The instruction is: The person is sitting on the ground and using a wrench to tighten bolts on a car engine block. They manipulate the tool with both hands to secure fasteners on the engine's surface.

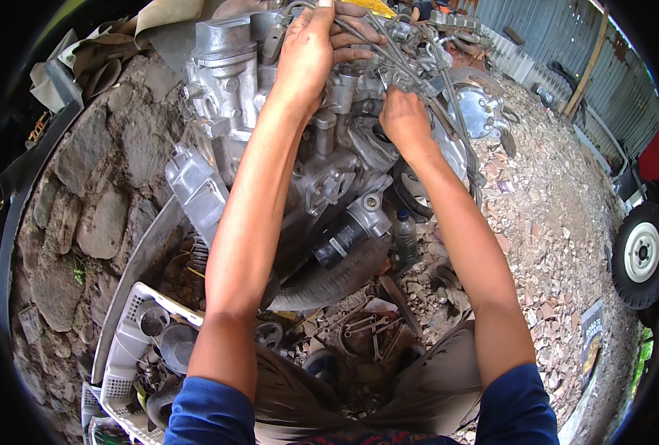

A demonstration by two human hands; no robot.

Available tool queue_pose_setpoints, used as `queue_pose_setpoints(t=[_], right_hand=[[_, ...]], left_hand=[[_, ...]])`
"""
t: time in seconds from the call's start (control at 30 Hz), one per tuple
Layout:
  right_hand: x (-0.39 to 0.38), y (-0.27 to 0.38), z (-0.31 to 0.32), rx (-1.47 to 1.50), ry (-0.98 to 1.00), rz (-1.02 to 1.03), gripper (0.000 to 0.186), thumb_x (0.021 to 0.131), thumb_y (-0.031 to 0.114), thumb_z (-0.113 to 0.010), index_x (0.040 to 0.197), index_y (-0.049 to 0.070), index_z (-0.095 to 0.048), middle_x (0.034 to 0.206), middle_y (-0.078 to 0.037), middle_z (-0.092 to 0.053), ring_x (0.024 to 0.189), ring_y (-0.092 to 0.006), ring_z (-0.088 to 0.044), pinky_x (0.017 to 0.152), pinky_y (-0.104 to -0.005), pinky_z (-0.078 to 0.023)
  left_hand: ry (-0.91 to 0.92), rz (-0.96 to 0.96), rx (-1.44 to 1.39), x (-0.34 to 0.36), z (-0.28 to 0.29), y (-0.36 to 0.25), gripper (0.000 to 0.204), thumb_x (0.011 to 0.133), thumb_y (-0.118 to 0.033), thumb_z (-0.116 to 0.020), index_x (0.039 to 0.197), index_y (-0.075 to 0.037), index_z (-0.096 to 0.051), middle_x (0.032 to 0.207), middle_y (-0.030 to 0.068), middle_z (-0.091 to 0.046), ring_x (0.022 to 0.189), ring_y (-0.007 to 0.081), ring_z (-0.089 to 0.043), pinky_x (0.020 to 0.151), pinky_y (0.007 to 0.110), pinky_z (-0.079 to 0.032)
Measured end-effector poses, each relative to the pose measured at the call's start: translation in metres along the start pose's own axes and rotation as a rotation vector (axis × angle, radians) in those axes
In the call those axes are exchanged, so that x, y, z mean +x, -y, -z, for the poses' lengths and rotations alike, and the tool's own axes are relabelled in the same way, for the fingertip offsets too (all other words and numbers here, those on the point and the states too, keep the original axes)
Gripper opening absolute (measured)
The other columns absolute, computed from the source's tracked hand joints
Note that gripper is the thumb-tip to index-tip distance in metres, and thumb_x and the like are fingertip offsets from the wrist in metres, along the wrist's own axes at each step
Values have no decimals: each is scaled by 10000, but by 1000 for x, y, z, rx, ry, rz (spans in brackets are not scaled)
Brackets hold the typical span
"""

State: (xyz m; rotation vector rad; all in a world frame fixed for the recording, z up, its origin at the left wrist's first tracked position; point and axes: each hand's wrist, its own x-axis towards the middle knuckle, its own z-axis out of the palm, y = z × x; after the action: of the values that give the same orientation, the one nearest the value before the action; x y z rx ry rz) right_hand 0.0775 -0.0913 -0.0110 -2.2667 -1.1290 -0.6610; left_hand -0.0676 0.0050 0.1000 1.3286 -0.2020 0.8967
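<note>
A large grey metal engine (322, 167) stands in front of me, with castings, ports and bolts on its near side. At its top, my left hand (318, 41) is open, its fingers spread against several dark cables (411, 63) that run down to the right. Lower and to the right, my right hand (405, 115) is closed among the engine parts. A small shiny metal bit shows at its fingertips, but the rest of what it grips is hidden. A black cylindrical filter (338, 241) sits low on the engine.
An old tyre (329, 285) lies below the engine, beside a plastic bottle (405, 236). Several wrenches (374, 326) rest near my feet. A white crate (126, 348) of parts stands lower left, by a stone wall (103, 222). Gravel (544, 245) spreads right towards a wheel (641, 252).
</note>
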Motion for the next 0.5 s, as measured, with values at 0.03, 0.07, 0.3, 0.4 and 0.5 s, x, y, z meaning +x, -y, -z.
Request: queue_pose_setpoints(t=[0.03,0.07,0.3,0.4,0.5], right_hand=[[0,4,3,-9,-12,9,199,814,106,-603,919,-48,-672,859,-258,-680,832,-410,-677,758,-466,-555],[0,8,6,12,5,4,200,810,111,-614,910,-51,-673,858,-266,-676,837,-411,-676,760,-464,-555],[17,34,17,779,219,-388,242,908,101,-595,1031,-107,-594,851,-263,-674,784,-350,-703,637,-421,-595],[16,26,21,1217,367,-511,279,942,88,-582,1086,-146,-533,894,-206,-668,756,-286,-702,607,-367,-620],[17,22,13,1143,336,-485,259,931,91,-596,1027,-148,-569,849,-201,-674,712,-274,-704,598,-355,-615]], left_hand=[[-4,4,2,0,1,-1,465,1057,-357,-339,1084,38,-582,809,108,-641,789,210,-670,690,320,-568],[-7,8,4,1,2,-1,466,1056,-360,-340,1084,37,-582,807,107,-640,786,210,-669,689,320,-568],[22,-21,-9,1,3,2,473,1051,-376,-358,1081,40,-580,811,114,-644,797,223,-678,681,321,-569],[62,-55,109,-4,7,-2,458,1048,-348,-350,1108,58,-552,924,173,-664,956,321,-678,802,377,-543],[76,-60,84,-3,7,-3,456,1046,-359,-361,1102,51,-554,915,168,-665,957,322,-681,786,368,-546]])
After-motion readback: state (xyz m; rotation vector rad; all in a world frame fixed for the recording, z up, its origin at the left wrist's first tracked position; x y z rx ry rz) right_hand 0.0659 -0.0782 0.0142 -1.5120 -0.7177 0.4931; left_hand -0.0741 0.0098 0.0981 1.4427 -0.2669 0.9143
